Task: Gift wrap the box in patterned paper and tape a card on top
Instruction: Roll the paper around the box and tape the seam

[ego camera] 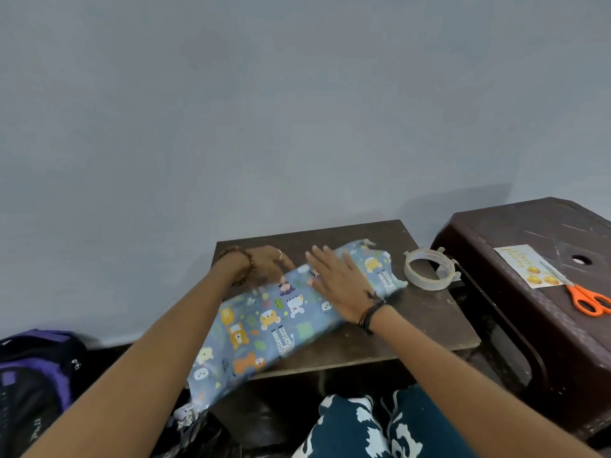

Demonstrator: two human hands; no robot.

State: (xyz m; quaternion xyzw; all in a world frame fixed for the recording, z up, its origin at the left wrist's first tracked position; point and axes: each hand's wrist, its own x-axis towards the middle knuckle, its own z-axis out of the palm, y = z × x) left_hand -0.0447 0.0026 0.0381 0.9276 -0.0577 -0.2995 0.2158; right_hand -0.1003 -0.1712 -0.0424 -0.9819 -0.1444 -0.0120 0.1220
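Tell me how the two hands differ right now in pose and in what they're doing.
The right hand lies flat with straight fingers, pressing down on top of the wrapped box; the left hand has curled fingers at the box's far edge, partly hidden behind the paper. The right wrist carries dark bands, the left a brown bead bracelet, and the left hand also has a ring. Both touch the same package on the small table.

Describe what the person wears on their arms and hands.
Both forearms are bare, with no sleeves in view. The left hand has a brown beaded bracelet at the wrist and a thin ring on one finger. The right hand has dark cord bands around the wrist and a small dark marking near it.
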